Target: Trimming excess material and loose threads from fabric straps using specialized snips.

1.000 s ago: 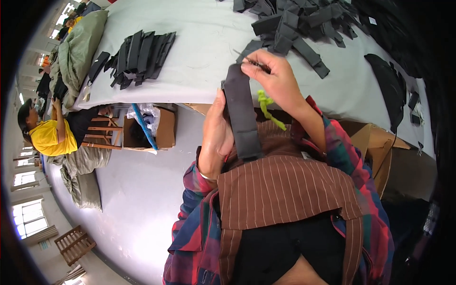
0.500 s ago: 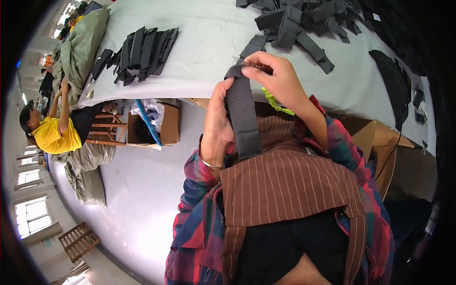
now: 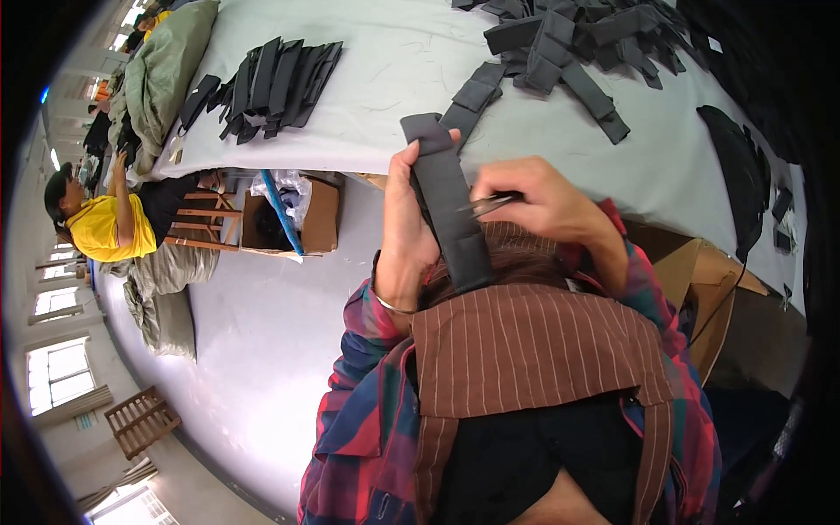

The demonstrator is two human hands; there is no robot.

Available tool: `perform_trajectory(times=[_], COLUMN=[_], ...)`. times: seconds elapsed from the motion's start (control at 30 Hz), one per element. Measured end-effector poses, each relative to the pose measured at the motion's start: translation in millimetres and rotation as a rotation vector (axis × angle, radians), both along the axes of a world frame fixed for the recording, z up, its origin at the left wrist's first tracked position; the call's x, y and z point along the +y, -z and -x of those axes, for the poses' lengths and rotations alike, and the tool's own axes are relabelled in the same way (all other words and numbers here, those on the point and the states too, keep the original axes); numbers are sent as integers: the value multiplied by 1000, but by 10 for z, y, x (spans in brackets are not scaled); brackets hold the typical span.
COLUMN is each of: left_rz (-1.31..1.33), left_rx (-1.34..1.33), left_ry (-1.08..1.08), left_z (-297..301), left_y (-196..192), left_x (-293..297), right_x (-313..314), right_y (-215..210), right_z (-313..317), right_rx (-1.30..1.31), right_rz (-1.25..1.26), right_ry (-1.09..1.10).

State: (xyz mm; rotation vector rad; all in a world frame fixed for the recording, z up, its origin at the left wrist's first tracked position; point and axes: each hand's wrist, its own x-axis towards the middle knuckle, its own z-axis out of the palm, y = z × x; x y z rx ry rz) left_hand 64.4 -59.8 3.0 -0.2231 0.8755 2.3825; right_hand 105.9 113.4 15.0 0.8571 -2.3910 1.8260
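My left hand [image 3: 406,229] is closed round a dark grey fabric strip [image 3: 450,197], its thumb near the folded top end. The strip slants down toward my apron, its lower end over the brown cloth. My right hand [image 3: 556,203] is closed round small metal thread snips [image 3: 492,205], their tips against or just in front of the strip's right edge. Most of the snips' handle is hidden in the fingers. Just beyond the left hand, another dark strip [image 3: 473,94] lies on the table, partly behind the held one.
On the white table [image 3: 385,79] lie a neat row of dark strips [image 3: 282,86] at left and a loose heap [image 3: 560,44] at far right. Cardboard boxes [image 3: 324,214] stand below the edge. A person in a yellow shirt [image 3: 109,229] works at left.
My right hand has left the strip's top end and moved down and right, bringing the snips to its middle. The left hand still grips the strip, its folded end now exposed.
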Motion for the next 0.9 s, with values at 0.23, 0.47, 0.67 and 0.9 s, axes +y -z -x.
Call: perform_trajectory(times=[0.23,0.47,0.67,0.9], left_rz=[-28,465,888,783], left_rx=[6,639,1250,1396], left_ry=[85,22,76,-117], left_z=[-78,-161,35,165], left_y=[71,-221,-246,-114], left_x=[-79,-159,-209,-131], right_x=[118,-18,-66,-55], right_y=[188,-21,-245,-18], right_z=[-117,26,5,21], right_rx=[-394,-566,-804,-659], right_rz=[330,452,593,515], right_ry=[376,321,125,139])
